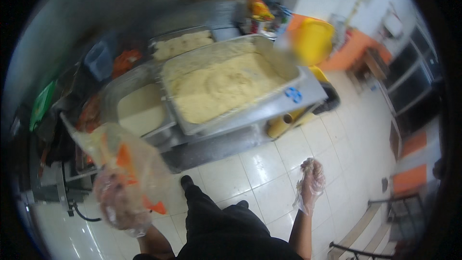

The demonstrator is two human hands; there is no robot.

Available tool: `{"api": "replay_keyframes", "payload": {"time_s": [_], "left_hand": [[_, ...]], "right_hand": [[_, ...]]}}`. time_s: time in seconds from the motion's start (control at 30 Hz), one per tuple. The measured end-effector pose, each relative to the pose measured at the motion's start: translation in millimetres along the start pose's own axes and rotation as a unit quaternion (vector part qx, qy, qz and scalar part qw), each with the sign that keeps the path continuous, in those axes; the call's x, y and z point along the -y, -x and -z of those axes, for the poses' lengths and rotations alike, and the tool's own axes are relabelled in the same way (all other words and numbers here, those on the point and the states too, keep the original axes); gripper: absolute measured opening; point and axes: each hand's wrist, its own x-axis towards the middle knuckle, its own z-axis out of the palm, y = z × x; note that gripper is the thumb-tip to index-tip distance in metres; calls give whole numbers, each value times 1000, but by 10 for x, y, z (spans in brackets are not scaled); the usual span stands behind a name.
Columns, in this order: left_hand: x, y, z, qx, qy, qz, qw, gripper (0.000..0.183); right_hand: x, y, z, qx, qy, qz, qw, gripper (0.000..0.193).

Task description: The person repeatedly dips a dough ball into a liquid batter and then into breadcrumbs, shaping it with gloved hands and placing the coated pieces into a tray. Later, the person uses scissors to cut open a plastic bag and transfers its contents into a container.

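Observation:
A clear plastic bag with orange patches [147, 156] hangs from my left hand [118, 197], which is closed on it. The bag is blurred, and I cannot make out what is inside. My left hand wears a clear disposable glove. Out to the right, above the tiled floor, my right hand [312, 183] is in a similar loose glove. Its fingers are curled in, and nothing shows in them. Ahead of me, a large steel tray [192, 127] holds a pale yellow, crumbly mass [216, 84]. To its left, a smaller tray [109, 101] contains a smooth pale mixture [142, 108].
A third tray with pale pieces [183, 45] lies behind the large one. A steel counter [260, 116] carries them. Right of it are a blurred yellow container [313, 41] and a yellow cylinder [280, 126]. Steps with a dark railing [361, 250] lie at the lower right.

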Motion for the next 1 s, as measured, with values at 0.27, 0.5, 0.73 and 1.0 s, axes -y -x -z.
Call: {"api": "replay_keyframes", "payload": {"time_s": [0.27,0.5,0.73,1.0], "left_hand": [[-2240,291,-2020,245,436,14,866,20],[-4205,912,-3174,298,635,-175,691,29],[-5294,1126,-4113,315,772,-167,526,28],[-4849,804,-5497,428,709,43,558,46]], "right_hand": [[547,341,1437,-49,54,-67,995,40],[279,-61,1979,-70,364,-58,927,52],[-660,-776,2706,-223,334,-168,900,22],[-1466,-2394,2915,-238,501,-48,831,39]]}}
